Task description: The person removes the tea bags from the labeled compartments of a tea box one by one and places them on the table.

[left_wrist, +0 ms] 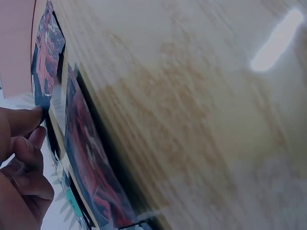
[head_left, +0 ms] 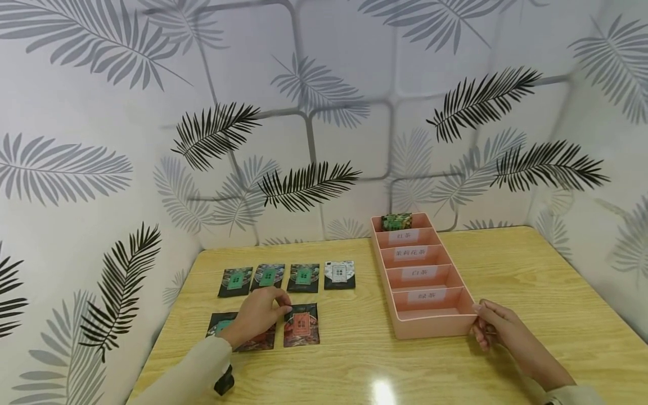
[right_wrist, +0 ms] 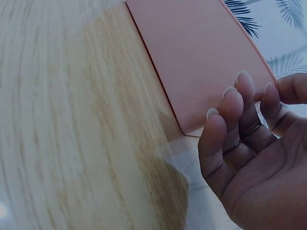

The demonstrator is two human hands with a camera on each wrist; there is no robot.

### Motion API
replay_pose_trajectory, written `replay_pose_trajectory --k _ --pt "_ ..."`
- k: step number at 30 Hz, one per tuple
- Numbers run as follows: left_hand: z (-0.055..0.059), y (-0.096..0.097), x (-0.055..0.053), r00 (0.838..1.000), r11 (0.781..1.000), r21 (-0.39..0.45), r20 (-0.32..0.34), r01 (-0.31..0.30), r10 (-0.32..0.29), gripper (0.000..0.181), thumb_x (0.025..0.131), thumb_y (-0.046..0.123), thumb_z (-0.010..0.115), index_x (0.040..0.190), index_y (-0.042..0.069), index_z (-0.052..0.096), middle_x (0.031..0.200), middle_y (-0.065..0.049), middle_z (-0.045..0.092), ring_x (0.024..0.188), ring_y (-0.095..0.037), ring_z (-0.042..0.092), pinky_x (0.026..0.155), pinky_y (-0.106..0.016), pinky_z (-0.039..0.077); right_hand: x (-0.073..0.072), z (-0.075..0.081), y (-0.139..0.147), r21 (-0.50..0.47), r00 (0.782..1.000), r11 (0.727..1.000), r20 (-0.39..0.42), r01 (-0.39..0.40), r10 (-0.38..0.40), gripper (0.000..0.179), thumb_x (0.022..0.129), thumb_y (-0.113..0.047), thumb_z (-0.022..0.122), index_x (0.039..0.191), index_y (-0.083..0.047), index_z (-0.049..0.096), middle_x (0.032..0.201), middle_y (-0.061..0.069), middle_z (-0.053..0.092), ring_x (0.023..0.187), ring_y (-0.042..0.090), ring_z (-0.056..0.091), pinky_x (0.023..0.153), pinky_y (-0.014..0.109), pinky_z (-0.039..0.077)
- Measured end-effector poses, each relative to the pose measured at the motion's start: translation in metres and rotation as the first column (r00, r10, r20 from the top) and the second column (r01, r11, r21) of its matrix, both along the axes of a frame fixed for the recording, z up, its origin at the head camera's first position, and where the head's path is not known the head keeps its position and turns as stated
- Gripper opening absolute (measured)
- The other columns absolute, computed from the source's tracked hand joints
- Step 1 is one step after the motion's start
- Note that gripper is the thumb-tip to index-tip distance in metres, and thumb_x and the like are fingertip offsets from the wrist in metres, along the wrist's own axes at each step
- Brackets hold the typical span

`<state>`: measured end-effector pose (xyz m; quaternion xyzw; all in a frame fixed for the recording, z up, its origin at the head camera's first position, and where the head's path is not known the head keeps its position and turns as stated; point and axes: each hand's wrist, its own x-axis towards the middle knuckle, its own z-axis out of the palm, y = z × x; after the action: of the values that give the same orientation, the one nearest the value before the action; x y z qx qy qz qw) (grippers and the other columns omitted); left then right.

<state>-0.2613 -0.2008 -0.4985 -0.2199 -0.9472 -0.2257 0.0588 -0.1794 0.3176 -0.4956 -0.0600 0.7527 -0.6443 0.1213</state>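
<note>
In the head view my left hand [head_left: 257,316] pinches the upper left corner of a dark tea sachet with a red label [head_left: 302,331]. The left wrist view shows thumb and forefinger on the corner of that sachet [left_wrist: 48,52]. Another reddish sachet [head_left: 264,341] lies partly hidden under the hand. On the right, my right hand [head_left: 501,329] grips the near right corner of a pink divided box [head_left: 430,328]. In the right wrist view thumb and forefinger pinch the box's rim [right_wrist: 201,52], the other fingers loosely curled beside it.
Behind the left hand, several green-labelled sachets [head_left: 304,278] and a white one [head_left: 340,274] form a row. A green-labelled sachet [head_left: 221,323] lies left of the hand. The box's dividers carry paper labels [head_left: 427,296]; its far compartment holds a green sachet [head_left: 397,221]. Patterned walls [head_left: 344,135] surround the wooden table [head_left: 354,365].
</note>
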Motion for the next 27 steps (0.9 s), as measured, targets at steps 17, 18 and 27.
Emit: replay_pose_trajectory --k 17,18,27 --pt "0.009 0.008 -0.006 0.999 1.0 0.006 -0.046 -0.004 0.004 0.005 0.086 0.024 0.072 0.085 0.027 0.068 0.084 0.014 0.061 0.064 -0.001 0.052 0.054 -0.025 0.043 0.0 -0.001 0.0 -0.001 1.0 1.0 0.007 0.01 -0.01 0.045 0.104 -0.038 0.036 0.083 0.001 0.041 0.071 0.008 0.054 0.059 0.019 0.053 0.058 0.041 0.05" --pt "0.011 0.01 -0.006 0.999 1.0 0.014 -0.045 -0.001 0.001 0.006 0.086 0.024 0.072 0.086 0.027 0.068 0.083 0.015 0.061 0.065 -0.001 0.053 0.055 -0.026 0.043 0.0 -0.001 0.0 0.0 1.0 1.0 0.007 0.01 -0.01 0.045 0.104 -0.038 0.036 0.084 0.001 0.041 0.071 0.008 0.054 0.059 0.019 0.053 0.058 0.041 0.05" --pt "0.021 0.023 -0.014 0.999 0.998 0.048 -0.039 0.037 -0.035 0.007 0.089 0.03 0.069 0.09 0.023 0.068 0.083 0.014 0.06 0.067 0.0 0.054 0.061 -0.027 0.046 0.0 -0.001 0.0 -0.01 1.0 1.0 -0.004 0.002 -0.002 0.046 0.104 -0.038 0.036 0.085 0.004 0.041 0.071 0.01 0.054 0.059 0.022 0.052 0.058 0.041 0.05"
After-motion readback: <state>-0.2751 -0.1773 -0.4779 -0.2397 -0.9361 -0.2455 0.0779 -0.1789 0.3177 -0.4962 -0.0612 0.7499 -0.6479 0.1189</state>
